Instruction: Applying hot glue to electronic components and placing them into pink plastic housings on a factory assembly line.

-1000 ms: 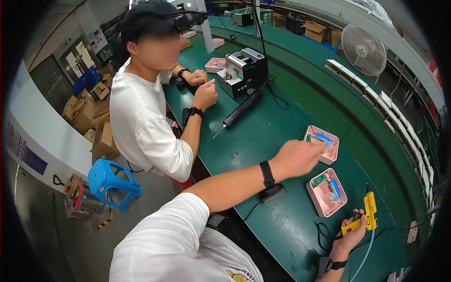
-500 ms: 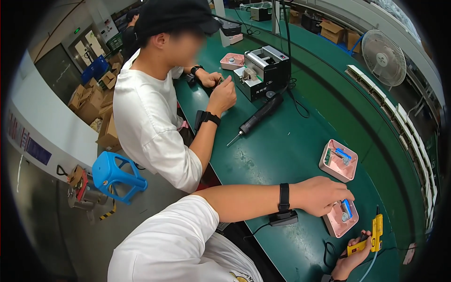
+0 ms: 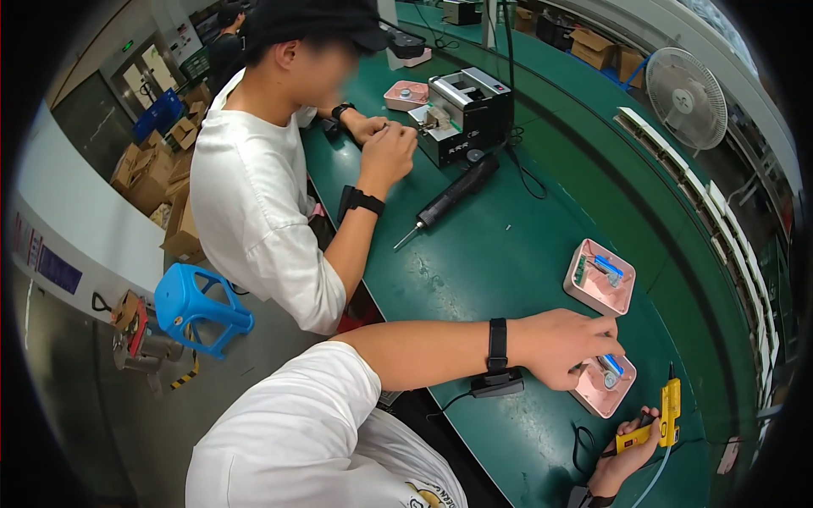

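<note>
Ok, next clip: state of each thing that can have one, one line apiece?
left hand: resting on the near pink tray, fingers curled.
right hand: gripping the yellow tool.
near pink tray: flat on the bench, part inside, partly covered.
far pink tray: flat, untouched, part with blue piece inside.
yellow tool: held upright.
black screwdriver: lying down, unheld.
fan: blade motion unclear.

Three pink trays point(image 3: 600, 277), two screwdrivers point(image 3: 453, 196), one fan point(image 3: 688, 86), one blue stool point(image 3: 196, 306).

We saw a green tabletop point(image 3: 508, 262) and two pink trays point(image 3: 600, 278). The electric screwdriver point(image 3: 665, 416) was yellow, the stool point(image 3: 196, 306) blue.
</note>
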The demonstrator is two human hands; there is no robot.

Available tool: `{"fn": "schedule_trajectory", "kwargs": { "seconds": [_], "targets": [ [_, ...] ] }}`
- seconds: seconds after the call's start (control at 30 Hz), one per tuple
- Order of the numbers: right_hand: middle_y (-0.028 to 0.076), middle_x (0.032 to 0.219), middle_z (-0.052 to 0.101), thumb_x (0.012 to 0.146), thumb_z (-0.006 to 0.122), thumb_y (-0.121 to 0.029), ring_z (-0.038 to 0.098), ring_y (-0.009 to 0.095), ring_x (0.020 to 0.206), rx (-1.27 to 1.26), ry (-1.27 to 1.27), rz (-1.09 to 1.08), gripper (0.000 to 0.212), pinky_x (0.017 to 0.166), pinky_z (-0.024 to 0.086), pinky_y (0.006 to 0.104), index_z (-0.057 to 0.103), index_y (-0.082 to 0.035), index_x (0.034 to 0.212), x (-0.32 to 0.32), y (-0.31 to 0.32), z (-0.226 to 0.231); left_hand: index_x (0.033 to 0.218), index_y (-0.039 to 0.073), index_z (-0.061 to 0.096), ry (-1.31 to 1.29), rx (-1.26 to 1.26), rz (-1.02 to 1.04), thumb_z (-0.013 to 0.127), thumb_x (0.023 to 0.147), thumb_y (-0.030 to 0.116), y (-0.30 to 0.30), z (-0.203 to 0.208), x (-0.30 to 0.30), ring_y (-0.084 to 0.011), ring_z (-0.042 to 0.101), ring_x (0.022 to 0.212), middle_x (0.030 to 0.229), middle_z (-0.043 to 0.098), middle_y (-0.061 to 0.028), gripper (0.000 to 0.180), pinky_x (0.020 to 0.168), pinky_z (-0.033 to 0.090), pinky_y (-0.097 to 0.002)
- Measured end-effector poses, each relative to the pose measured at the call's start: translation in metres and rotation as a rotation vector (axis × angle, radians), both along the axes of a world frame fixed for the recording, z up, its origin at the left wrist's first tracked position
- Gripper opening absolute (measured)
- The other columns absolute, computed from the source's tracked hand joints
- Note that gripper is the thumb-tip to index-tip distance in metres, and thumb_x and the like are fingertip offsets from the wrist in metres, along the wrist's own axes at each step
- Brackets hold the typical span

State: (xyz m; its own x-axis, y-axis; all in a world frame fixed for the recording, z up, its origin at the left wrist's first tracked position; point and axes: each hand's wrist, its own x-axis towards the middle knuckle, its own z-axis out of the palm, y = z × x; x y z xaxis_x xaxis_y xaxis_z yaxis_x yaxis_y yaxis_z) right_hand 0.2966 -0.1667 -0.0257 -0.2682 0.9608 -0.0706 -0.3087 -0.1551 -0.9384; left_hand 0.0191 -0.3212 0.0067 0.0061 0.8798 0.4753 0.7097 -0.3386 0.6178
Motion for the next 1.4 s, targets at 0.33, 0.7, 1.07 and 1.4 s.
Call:
{"fn": "schedule_trajectory", "kwargs": {
  "seconds": [0.33,0.7,1.07,1.4],
  "targets": [
    [0.009,0.111,0.068,0.112,0.052,-0.026,0.051,0.007,0.064,0.024,0.006,-0.007,0.027,0.057,0.043,0.0233,0.062,-0.003,0.122,0.004,0.002,-0.003,0.134,0.007,0.064,-0.016,-0.043,0.042,0.076,0.080,0.015,0.001,-0.010,0.002,-0.0312,0.070,0.100,0.123,0.060,-0.0103,0.056,0.079,0.060,-0.0434],
    [0.008,0.111,0.067,0.114,0.052,-0.027,0.051,0.006,0.065,0.024,-0.019,0.010,0.028,0.059,0.045,0.0226,0.061,-0.002,0.123,0.001,-0.002,0.002,0.132,0.008,0.065,-0.047,-0.117,0.029,0.076,0.082,0.020,0.001,-0.005,-0.001,-0.0320,0.070,0.097,0.121,0.062,-0.0100,0.053,0.082,0.059,-0.0431],
    [0.008,0.110,0.068,0.113,0.051,-0.025,0.050,0.007,0.063,-0.002,-0.002,-0.004,0.027,0.057,0.044,0.0232,0.062,-0.002,0.121,-0.006,-0.004,0.004,0.145,0.009,0.058,0.042,-0.008,0.037,0.090,0.075,0.034,-0.003,-0.006,-0.002,-0.0314,0.069,0.105,0.128,0.060,-0.0103,0.081,0.084,0.059,-0.0422],
    [0.010,0.111,0.070,0.110,0.057,-0.026,0.053,0.012,0.067,-0.117,-0.059,-0.075,0.031,0.057,0.046,0.0267,0.063,0.000,0.126,0.000,-0.007,0.012,0.149,0.010,0.056,0.042,-0.122,-0.034,0.094,0.069,0.035,0.003,0.001,0.000,-0.0370,0.068,0.113,0.133,0.060,-0.0135,0.092,0.093,0.059,-0.0446]
  ]
}}
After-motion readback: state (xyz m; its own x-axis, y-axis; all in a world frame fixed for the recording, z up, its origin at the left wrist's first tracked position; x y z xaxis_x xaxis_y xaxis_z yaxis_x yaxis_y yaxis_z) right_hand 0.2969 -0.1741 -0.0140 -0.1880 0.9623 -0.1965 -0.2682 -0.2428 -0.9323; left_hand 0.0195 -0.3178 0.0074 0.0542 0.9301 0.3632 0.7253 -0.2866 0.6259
